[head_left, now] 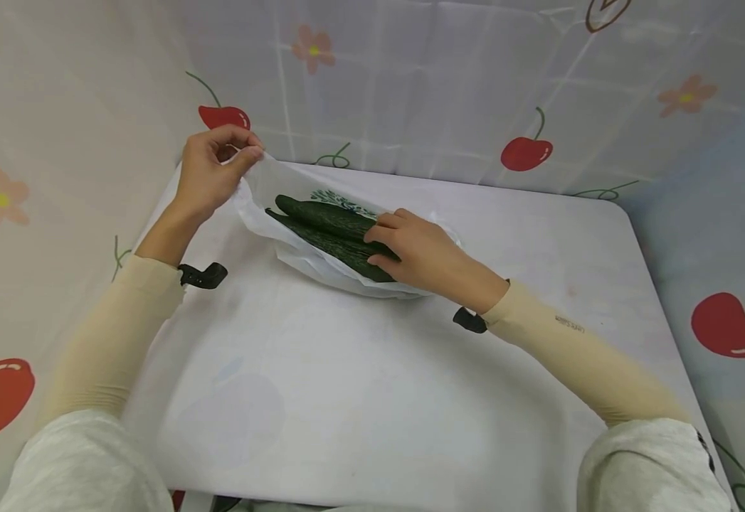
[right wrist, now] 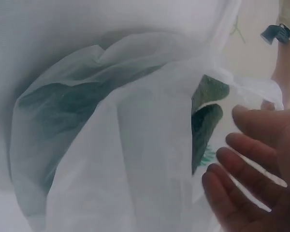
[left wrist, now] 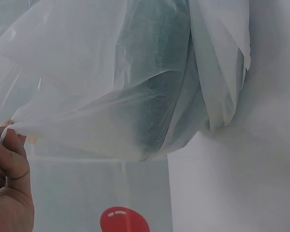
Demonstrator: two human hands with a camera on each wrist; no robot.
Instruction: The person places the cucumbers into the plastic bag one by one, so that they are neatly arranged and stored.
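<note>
A white plastic bag lies on the table, its mouth spread apart. Long dark green cucumbers rest side by side inside it, and through the thin film in the left wrist view they show as a dark shape. At the bag's far left corner, my left hand pinches the plastic between thumb and fingers and holds it up. My right hand is over the right end of the cucumbers, fingers spread and slightly bent. In the right wrist view those fingers hold nothing; whether they touch a cucumber is unclear.
A white-covered table carries the bag near its back edge. Behind it hangs a pale curtain printed with cherries and flowers, which also runs along both sides. Each wrist wears a small black camera.
</note>
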